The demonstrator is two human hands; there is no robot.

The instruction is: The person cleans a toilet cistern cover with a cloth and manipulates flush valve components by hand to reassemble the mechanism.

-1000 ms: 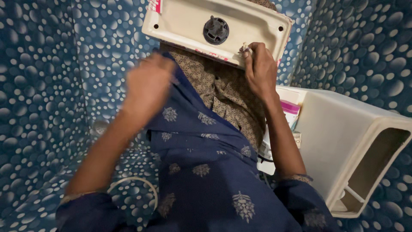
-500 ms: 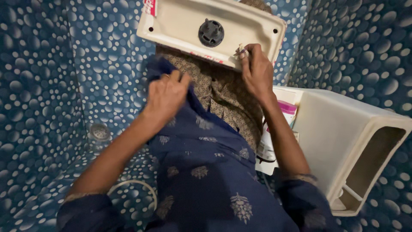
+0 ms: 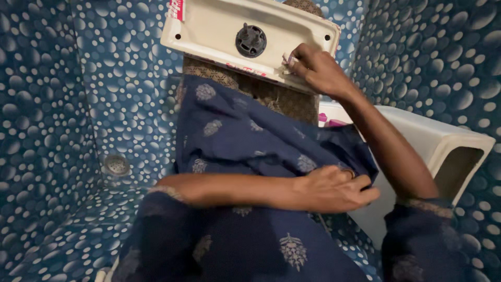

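- Right hand (image 3: 318, 70) is up at the far edge of the cream plastic cistern (image 3: 219, 34), fingers pinched shut on a small pale bit (image 3: 288, 58) at the rim. Too small to tell what that bit is.
- That cistern is a flat, rectangular tank seen from its broad face, tilted a bit, resting on the person's lap over a brown patterned cloth (image 3: 282, 99). It's got a dark round fitting (image 3: 250, 40) sticking out of the middle, a small hole near each end, and a red and white sticker (image 3: 176, 9) at its top left corner. Can't see inside it from here, so no idea what's in it.
- Left hand (image 3: 334, 189) lies across the lap, well apart from the right one, fingers curled and gripping the edge of the dark blue printed fabric (image 3: 245, 141). There's a ring on one finger.
- Blue fabric drapes from just under the cistern down over the knees, covering most of the brown cloth.
- To the right, just beside the left hand, sits a second cream plastic box (image 3: 433, 141), open at its right end. The inside looks dark and hollow, contents don't show.
- Something pink (image 3: 334, 121) pokes out between that box and the blue fabric, mostly hidden.
- Walls and floor are blue tile with white bubble dots (image 3: 57, 83), and there's a round metal floor drain (image 3: 116, 165) at the left.
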